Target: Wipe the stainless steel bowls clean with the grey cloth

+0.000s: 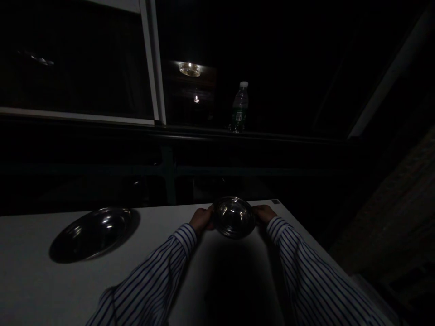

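A small shiny metal bowl [234, 216] is held near the far edge of a white table [30, 280], tilted so its inside faces me. My left hand [201, 219] grips its left rim with curled fingers. My right hand [263, 213] grips its right rim. Both arms wear white sleeves with dark stripes. The room is very dark.
A larger shallow metal dish [91, 233] lies on the table to the left. A clear plastic water bottle [239, 107] stands on a dark ledge beyond the table. A white window frame [153, 63] rises behind. The table's right edge drops to a dark floor.
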The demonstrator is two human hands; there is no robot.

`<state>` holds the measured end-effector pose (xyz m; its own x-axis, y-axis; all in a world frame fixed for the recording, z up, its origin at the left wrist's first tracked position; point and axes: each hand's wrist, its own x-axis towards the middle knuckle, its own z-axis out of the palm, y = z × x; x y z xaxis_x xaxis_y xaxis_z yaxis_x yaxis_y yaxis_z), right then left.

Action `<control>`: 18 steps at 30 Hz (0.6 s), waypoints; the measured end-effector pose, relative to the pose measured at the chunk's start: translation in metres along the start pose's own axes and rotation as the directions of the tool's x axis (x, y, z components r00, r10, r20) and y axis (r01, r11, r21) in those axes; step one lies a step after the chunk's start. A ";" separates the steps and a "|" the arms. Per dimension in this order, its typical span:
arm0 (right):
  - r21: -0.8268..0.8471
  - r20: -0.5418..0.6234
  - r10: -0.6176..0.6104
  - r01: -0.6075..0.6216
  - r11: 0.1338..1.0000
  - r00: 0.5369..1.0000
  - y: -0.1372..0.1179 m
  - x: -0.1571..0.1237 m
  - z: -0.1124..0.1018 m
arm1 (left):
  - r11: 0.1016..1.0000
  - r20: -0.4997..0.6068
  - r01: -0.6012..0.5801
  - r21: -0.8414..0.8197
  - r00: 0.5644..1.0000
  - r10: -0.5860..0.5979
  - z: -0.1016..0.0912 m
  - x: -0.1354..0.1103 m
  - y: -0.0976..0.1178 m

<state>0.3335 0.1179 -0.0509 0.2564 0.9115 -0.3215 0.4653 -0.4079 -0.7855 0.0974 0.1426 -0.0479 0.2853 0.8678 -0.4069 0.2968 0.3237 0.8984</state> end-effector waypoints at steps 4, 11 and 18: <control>-0.039 -0.045 -0.028 0.027 0.999 0.999 0.007 0.003 -0.007 | 1.000 0.014 -0.008 0.027 1.000 0.008 0.013 0.010 -0.003; -0.231 -0.318 -0.205 0.134 0.964 0.926 0.007 -0.014 -0.016 | 0.987 -0.007 -0.053 0.150 0.998 0.055 0.010 0.007 -0.006; -0.330 -0.302 -0.410 0.310 0.892 0.860 -0.001 -0.063 0.000 | 0.925 0.030 -0.135 0.354 0.991 0.133 -0.004 -0.038 -0.023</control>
<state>0.3169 0.0612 -0.0298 0.2854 0.9361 0.2055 0.7738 -0.0986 -0.6257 0.0757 0.1036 -0.0522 0.3497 0.8912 -0.2891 0.5593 0.0490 0.8275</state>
